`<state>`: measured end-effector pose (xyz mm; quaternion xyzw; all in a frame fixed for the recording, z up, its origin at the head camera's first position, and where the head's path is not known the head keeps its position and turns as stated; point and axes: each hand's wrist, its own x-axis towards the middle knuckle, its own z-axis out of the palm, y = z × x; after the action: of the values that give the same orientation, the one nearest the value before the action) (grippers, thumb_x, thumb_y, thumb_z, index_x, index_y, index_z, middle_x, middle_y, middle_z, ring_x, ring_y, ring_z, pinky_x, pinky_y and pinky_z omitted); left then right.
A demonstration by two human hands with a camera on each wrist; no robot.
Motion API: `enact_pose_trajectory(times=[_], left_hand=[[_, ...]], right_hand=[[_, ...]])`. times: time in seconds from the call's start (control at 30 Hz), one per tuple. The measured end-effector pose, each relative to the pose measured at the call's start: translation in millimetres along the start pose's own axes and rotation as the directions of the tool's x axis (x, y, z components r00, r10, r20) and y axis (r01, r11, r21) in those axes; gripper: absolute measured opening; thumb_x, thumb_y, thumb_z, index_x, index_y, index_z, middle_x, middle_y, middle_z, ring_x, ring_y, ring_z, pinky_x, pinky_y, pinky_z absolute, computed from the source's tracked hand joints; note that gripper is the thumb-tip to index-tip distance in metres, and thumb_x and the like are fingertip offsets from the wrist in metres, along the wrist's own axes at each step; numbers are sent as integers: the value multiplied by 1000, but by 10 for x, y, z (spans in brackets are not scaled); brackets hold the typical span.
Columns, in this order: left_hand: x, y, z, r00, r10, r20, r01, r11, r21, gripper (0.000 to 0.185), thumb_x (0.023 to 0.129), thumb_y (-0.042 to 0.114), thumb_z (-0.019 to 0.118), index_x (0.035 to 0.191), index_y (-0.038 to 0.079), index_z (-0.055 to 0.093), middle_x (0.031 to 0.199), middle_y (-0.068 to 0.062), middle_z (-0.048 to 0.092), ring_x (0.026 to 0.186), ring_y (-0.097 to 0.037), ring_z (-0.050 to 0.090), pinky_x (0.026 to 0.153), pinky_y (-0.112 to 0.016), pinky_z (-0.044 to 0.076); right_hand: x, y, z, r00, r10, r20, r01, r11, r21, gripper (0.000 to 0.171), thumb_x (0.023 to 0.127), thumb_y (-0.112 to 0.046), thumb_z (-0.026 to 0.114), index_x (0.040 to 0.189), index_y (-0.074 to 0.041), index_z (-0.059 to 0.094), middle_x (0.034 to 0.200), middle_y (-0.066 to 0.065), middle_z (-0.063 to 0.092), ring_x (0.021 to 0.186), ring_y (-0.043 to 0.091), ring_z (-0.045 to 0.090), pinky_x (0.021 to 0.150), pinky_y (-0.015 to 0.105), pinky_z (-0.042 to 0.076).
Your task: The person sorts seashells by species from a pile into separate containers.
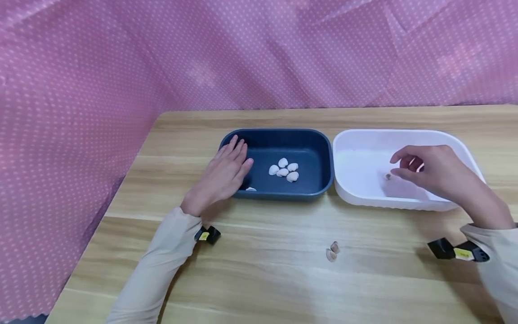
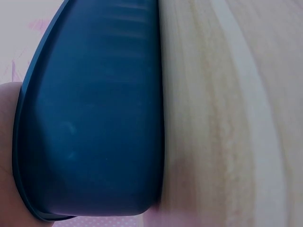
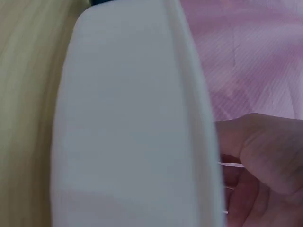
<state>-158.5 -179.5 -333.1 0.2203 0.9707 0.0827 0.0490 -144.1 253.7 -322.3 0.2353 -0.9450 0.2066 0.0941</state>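
My left hand (image 1: 224, 173) lies over the left end of a dark blue bin (image 1: 279, 195), its fingers straight. Several white seashells (image 1: 283, 172) sit together on that bin's floor, and another white shell (image 1: 251, 189) shows by the near wall. Above the white bin (image 1: 398, 202) my right hand (image 1: 435, 173) hovers with bent fingers, thumb and forefinger apart and nothing between them. A small brownish shell (image 1: 388, 176) is in the white bin just under those fingertips. In the right wrist view the white wall (image 3: 128, 113) covers part of that hand (image 3: 265, 161).
Two brownish shells (image 1: 332, 254) lie on the wooden table (image 1: 259, 274) in front of the bins. The bins stand side by side, rims close together. A pink dotted cloth (image 1: 259, 54) hangs behind the table and along its left side.
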Motion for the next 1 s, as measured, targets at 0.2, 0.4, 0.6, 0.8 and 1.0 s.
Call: enact_pose_trajectory(times=[0.2,0.4,0.6,0.8,1.0], left_hand=[[-5,3,10,1000,-4,10,4,1000,1,67,105,44,13,151,-4,19,160,-17,13,147,-23,-7,119,-40,0],[7,15,-6,1000,-12,16,12,1000,2,67,105,46,12,152,-3,18,160,-16,12,147,-22,-8,119,-40,0],[2,-13,-17,1000,-17,11,16,1000,14,66,105,44,13,151,-4,18,160,-17,12,147,-23,-7,119,-40,0],[16,-12,-10,1000,-17,8,17,1000,7,66,105,44,14,151,-3,19,160,-16,13,148,-23,-5,119,-39,0],[14,-2,-2,1000,-12,9,12,1000,6,67,105,44,14,151,-4,19,160,-17,13,148,-23,-5,119,-40,0]], right_hand=[[-50,-323,-73,984,-149,-98,150,989,10,26,66,2,82,86,-11,71,67,-11,60,60,-3,51,56,11,42],[-176,-758,-103,943,-301,-139,314,946,83,16,76,-11,80,90,-13,71,71,-17,60,62,-4,50,54,11,40],[-408,-1099,242,955,-253,153,225,957,181,26,73,-9,81,96,-14,70,76,-20,58,64,-6,48,54,16,44],[-489,-1136,512,935,-137,328,108,989,106,27,76,-25,82,98,-17,69,78,-17,57,66,-1,50,59,26,47],[-516,-1182,635,923,-80,376,45,994,100,25,77,-28,81,97,-21,68,85,-18,58,72,2,51,64,30,49]])
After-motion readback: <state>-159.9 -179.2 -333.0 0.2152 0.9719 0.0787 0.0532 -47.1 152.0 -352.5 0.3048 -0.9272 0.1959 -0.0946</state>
